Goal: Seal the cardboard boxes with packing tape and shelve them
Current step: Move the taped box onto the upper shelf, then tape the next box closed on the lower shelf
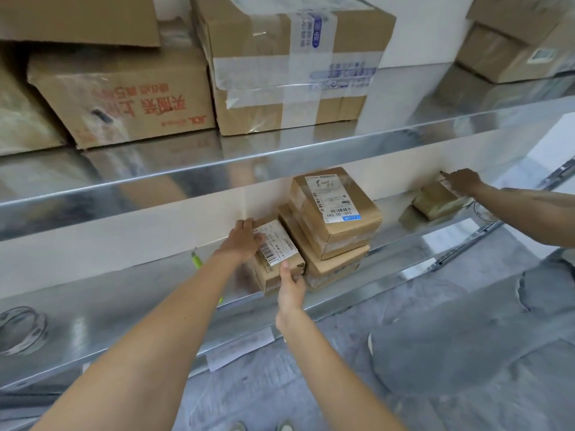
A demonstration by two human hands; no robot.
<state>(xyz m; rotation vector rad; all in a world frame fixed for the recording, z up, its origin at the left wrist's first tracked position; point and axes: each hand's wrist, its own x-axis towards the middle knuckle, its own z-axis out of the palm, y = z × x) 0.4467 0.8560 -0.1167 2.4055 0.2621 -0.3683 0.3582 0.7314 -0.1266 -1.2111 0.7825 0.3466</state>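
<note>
A small cardboard box (280, 259) with a white shipping label lies on the lower metal shelf (124, 300). My left hand (242, 241) rests flat on its top far-left part. My right hand (291, 287) grips its near right corner. Right beside it stands a stack of two taped boxes (333, 222), the upper one tilted and labelled.
Another person's hand (463, 181) holds a small box (438, 200) at the shelf's right end. Large boxes (292, 63) fill the upper shelf. A tape roll (21, 328) lies at lower shelf's left. A green-yellow cutter (196, 259) lies behind my left arm. Grey floor below.
</note>
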